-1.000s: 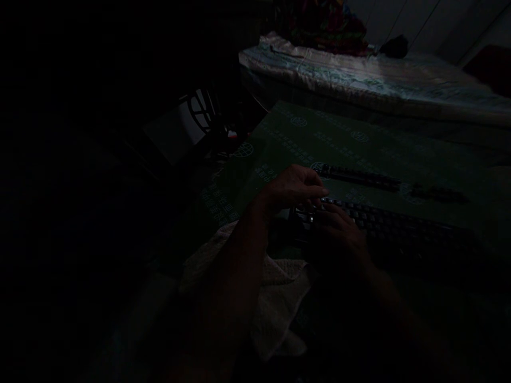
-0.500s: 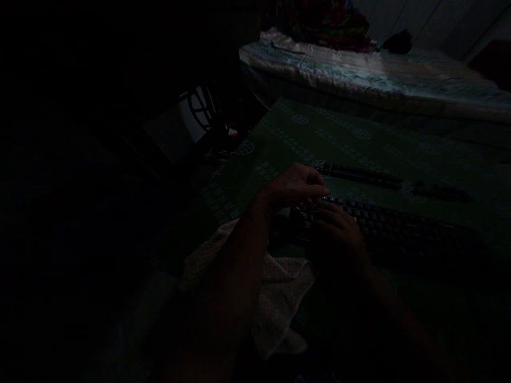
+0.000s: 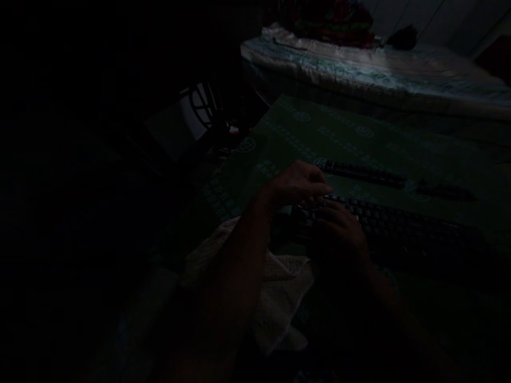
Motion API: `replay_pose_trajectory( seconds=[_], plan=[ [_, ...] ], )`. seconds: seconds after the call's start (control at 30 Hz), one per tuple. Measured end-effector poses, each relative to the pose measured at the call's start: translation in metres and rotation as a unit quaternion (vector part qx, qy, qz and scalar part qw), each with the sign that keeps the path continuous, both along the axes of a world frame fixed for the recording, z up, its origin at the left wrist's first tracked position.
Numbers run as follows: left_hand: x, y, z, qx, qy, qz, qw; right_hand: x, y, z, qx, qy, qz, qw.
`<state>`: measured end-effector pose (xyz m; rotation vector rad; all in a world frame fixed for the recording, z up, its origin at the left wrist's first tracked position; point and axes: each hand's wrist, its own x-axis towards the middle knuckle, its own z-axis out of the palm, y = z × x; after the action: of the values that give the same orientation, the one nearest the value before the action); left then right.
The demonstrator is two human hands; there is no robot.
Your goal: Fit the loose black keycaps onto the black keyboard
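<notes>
The picture is very dark. A black keyboard (image 3: 399, 223) lies on a green printed board, its left end under my hands. My left hand (image 3: 299, 183) is bent over that end from behind, its fingers curled down and drawn together. Whatever its fingertips hold is too dark to make out. Close in front of it, my right hand (image 3: 339, 226) rests over the keys with its fingers stretched to the left. The fingertips of both hands nearly meet. A pale cloth (image 3: 283, 287) lies crumpled on the near side, partly behind my left forearm.
Beyond the keyboard, a long dark strip with small pieces along it (image 3: 367, 174) lies on the green board (image 3: 271, 143). At the back stands a bed or bench with a light cover (image 3: 339, 61) and dark red patterned fabric (image 3: 331, 24). A fan-like round grille (image 3: 202, 106) is at left.
The view has shifted very slightly. Both hands stay at the keyboard's left end, with almost no visible movement of the fingers.
</notes>
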<state>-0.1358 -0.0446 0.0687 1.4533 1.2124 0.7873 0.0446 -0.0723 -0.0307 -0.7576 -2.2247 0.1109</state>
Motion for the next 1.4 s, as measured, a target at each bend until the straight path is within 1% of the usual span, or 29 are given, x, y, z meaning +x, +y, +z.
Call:
replay_pose_trajectory(
  seconds=[0.1,0.27,0.43,0.57,0.7,0.83,1.07,1.27,1.4],
  plan=[
    [0.000,0.000,-0.001,0.005,-0.003,0.000,1.000,0.000,0.000,0.000,-0.004,-0.006,-0.001,1.000],
    [0.000,0.000,-0.002,0.006,-0.006,-0.001,1.000,0.001,0.001,0.000,0.018,-0.008,0.012,1.000],
    [-0.001,0.000,-0.003,0.005,0.004,0.001,1.000,0.000,-0.002,0.002,0.011,-0.014,-0.017,1.000],
    [-0.002,0.000,-0.001,0.009,0.005,0.003,1.000,0.001,-0.003,0.003,0.020,-0.010,-0.017,1.000],
    [-0.002,0.000,-0.001,0.011,0.007,0.008,1.000,0.004,-0.002,0.001,0.026,0.001,-0.027,0.999],
    [-0.002,-0.001,-0.002,0.012,0.007,0.012,1.000,0.004,-0.002,0.000,0.026,-0.027,-0.025,0.999],
    [-0.002,0.000,-0.002,0.008,0.012,0.009,1.000,0.000,-0.005,0.010,0.028,-0.059,-0.017,0.998],
    [-0.002,0.001,-0.003,0.010,0.012,0.011,1.000,0.000,-0.002,0.010,0.046,-0.073,0.001,0.996],
    [-0.001,0.001,-0.004,0.013,0.010,0.010,1.000,-0.002,-0.005,0.012,0.031,-0.085,-0.004,0.996]
  ],
)
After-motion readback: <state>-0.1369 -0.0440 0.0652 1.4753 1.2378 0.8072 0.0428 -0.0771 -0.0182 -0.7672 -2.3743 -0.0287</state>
